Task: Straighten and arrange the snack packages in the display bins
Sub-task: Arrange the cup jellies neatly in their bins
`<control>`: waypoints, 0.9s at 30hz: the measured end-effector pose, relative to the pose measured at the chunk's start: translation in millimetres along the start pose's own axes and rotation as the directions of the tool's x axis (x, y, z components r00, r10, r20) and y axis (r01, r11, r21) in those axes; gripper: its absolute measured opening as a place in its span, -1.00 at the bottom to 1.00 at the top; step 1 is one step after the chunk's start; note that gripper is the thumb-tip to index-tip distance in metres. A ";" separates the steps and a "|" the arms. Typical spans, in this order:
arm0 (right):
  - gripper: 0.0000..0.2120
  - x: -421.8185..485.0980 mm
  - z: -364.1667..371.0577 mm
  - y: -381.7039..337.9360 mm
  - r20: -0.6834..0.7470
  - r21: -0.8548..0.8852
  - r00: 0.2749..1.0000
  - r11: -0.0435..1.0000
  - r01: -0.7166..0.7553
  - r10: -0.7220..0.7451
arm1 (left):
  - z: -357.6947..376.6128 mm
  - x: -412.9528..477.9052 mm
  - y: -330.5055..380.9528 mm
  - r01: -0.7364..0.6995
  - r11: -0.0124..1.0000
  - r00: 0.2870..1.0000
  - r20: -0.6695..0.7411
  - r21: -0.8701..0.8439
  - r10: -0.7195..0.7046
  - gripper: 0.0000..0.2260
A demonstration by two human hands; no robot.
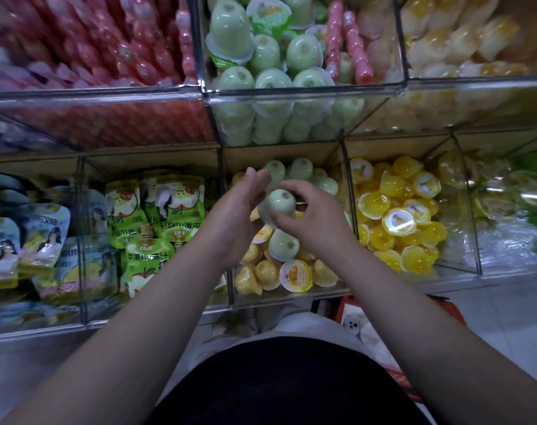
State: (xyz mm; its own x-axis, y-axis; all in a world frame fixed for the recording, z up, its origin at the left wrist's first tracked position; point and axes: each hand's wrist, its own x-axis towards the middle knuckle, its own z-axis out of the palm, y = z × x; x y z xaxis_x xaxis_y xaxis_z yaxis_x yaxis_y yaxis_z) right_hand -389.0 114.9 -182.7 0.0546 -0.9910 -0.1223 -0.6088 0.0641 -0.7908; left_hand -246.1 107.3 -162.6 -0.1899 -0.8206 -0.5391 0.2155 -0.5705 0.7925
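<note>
Presently, the green jelly cup (278, 207) is pinched in the right hand (317, 223) over the middle bin (251, 156), rounded end upward. The left hand (235, 217) is held flat and open just beside it.

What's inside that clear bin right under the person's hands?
Pale green jelly cups at the back, yellow cups in front, one lid-up cup. The right hand grips a green cup; it and the left hand hide the bin middle.

A black garment (287, 388) covers the person's front, edged by white fabric (305, 325), with bare forearms (156, 305).
</note>
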 end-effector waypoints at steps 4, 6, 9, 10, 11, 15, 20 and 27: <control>-0.58 -6.1 -7.1 -22.2 -0.058 0.038 0.997 0.998 0.054 -0.052 | -2.1 -15.0 12.8 -0.067 0.997 0.997 0.020 -0.026 0.068 -0.58; -0.59 -7.0 -10.1 -32.9 -0.077 0.027 0.993 0.995 0.092 -0.090 | -3.3 -20.5 20.2 -0.083 0.995 0.996 0.030 -0.052 0.085 -0.61; -0.57 -7.9 -13.1 -47.3 -0.124 0.032 0.986 0.992 0.121 -0.116 | -5.5 -27.3 32.2 -0.105 0.990 0.993 0.039 -0.093 0.109 -0.65; -0.56 -8.7 -14.1 -52.2 -0.148 0.038 0.981 0.991 0.131 -0.124 | -6.1 -29.6 36.4 -0.114 0.989 0.992 0.044 -0.099 0.119 -0.65; -0.56 -9.4 -15.3 -57.1 -0.171 0.044 0.976 0.989 0.145 -0.135 | -6.7 -31.8 40.8 -0.126 0.987 0.990 0.049 -0.099 0.131 -0.64; -0.57 -11.4 -21.6 -77.2 -0.234 0.057 0.953 0.976 0.210 -0.192 | -7.2 -44.0 60.4 -0.183 0.981 0.977 0.102 -0.062 0.188 -0.62; -0.54 -2.9 -30.5 -100.2 -0.308 0.056 0.918 0.959 0.279 -0.249 | -6.0 -55.2 88.8 -0.264 0.963 0.946 0.179 -0.054 0.270 -0.65; -0.54 16.5 -39.3 -124.9 -0.347 0.024 0.881 0.936 0.350 -0.321 | -7.3 -54.8 120.4 -0.345 0.938 0.922 0.177 -0.033 0.345 -0.67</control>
State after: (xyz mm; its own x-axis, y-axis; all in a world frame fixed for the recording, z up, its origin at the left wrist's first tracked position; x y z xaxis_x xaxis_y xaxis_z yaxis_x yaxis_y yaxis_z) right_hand -343.2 85.9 -62.4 -0.0314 -0.9347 0.3540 -0.5322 -0.2842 -0.7975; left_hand -202.7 83.3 -39.7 -0.2706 -0.9470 -0.1730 0.2996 -0.2536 0.9197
